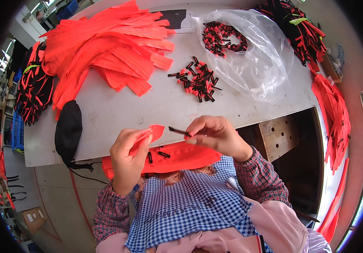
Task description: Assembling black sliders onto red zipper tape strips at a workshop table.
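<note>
Landmark: the heap of small black tabs with red bits [201,82], lying on the pale, smooth tabletop [105,114].
Left hand [131,147]: nearer the wearer than the heap and to its left; thumb and fingers are pinched together on a bright red fabric strip [158,131], whose end pokes out past the fingertips.
Right hand [215,135]: nearer the wearer than the heap, slightly to its right; thumb and forefinger are clamped on a slim black tab [177,130].
Tab and strip: both on the wearer's side of the heap, the tab's free tip pointing at the strip's end, just beside it and seemingly apart.
Lap: further toward the wearer from the heap, red fabric [181,158] carries a few loose black pieces [163,154].
Clear plastic bag [257,63]: right of the heap, more black and red pieces inside.
Red strip pile [105,42]: left of the heap and beyond it.
Good handling: a short, flat, uncreased end should be easier to line up; steady the strip hand and let the tab hand adjust the angle, keeping fingertips off the meeting edges.
</note>
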A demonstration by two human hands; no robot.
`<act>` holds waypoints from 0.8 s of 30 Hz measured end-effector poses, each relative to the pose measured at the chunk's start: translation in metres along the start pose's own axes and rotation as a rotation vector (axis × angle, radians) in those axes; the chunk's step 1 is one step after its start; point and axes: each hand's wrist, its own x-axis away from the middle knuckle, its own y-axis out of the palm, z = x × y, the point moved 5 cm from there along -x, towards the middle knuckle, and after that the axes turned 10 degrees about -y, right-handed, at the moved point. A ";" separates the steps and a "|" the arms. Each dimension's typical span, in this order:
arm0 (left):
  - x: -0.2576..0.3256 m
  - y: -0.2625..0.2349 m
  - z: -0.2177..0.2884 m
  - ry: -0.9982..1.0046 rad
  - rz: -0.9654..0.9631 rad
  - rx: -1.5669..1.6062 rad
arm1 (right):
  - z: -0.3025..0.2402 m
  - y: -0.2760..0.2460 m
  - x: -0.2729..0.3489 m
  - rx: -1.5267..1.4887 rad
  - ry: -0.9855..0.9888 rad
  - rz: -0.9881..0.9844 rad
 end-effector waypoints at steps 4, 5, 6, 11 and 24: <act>0.002 0.007 0.008 -0.010 -0.079 0.114 | -0.030 0.036 -0.005 0.292 -0.270 -0.291; 0.003 0.008 0.008 -0.026 -0.117 0.182 | -0.032 0.040 -0.007 0.338 -0.287 -0.300; 0.004 0.007 0.009 -0.022 -0.110 0.166 | -0.034 0.043 -0.009 0.383 -0.304 -0.308; 0.011 0.005 0.012 0.013 -0.204 0.152 | -0.038 0.047 -0.010 0.446 -0.339 -0.245; 0.015 0.004 0.016 0.091 -0.263 0.049 | -0.050 0.053 -0.003 0.673 -0.463 -0.305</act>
